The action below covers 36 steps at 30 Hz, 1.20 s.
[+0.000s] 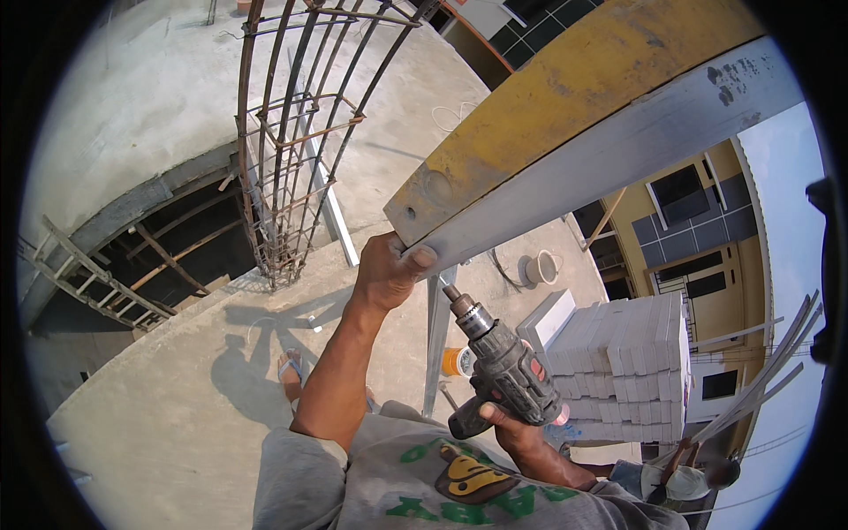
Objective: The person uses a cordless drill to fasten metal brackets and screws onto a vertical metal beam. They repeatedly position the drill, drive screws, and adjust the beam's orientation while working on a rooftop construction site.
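My left hand [389,269] is wrapped round the near end of a worn yellow bar [530,97] and the pale grey metal profile [601,168] lying along it. The two slope up to the right, and a small hole shows near the yellow bar's end. A black cordless drill [517,367] is in my right hand [517,437], just below the profile. Its chuck tilts up toward the profile's lower edge, close to my left thumb; whether the bit touches cannot be made out. Behind the drill, a narrow grey metal upright [437,344] runs down from the profile.
A tall rebar cage [287,150] rises at the left, beside a dark floor opening with a wooden ladder [93,274]. To the right are stacked pale blocks [618,358], a white bucket [542,268] and an orange bucket [457,360]. Another person [680,481] is at lower right.
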Available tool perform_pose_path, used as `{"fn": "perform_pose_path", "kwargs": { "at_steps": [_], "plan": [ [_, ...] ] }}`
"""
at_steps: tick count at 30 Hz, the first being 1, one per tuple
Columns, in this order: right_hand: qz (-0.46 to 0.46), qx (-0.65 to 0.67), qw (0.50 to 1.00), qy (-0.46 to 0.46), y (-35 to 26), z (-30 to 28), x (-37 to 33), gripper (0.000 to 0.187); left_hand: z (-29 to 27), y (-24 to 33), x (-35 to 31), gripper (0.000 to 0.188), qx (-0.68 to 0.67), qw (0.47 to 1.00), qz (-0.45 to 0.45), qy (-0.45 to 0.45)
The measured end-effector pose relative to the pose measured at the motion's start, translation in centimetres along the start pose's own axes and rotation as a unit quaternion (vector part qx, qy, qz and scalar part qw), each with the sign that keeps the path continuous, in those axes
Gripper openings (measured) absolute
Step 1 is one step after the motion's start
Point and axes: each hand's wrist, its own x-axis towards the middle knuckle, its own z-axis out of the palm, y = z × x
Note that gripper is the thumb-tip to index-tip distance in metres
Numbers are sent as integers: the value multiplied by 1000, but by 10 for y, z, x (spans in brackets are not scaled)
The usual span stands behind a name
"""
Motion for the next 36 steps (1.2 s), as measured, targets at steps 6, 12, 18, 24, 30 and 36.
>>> {"fn": "perform_pose_path", "kwargs": {
  "at_steps": [6, 12, 18, 24, 30, 36],
  "plan": [
    [59, 5, 998, -29, 8, -1, -1, 53, 1, 2, -2, 98, -37, 999, -3, -1],
    [79, -73, 981, -159, 6, 3, 8, 52, -3, -2, 1, 96, -25, 1000, -13, -2],
    [22, -215, 961, -175, 10, 6, 18, 51, -1, -3, -1, 98, -11, 1000, -7, 10],
    [58, -179, 970, -151, 10, 11, 18, 49, -2, -7, 1, 100, 17, 1000, -10, 2],
    [73, -217, 962, -148, 8, 13, 18, 50, -4, -9, 0, 105, 50, 998, -21, -6],
    [79, -212, 966, -124, 16, 14, 17, 48, -1, -6, 0, 104, 35, 999, -17, 3]
  ]
}}
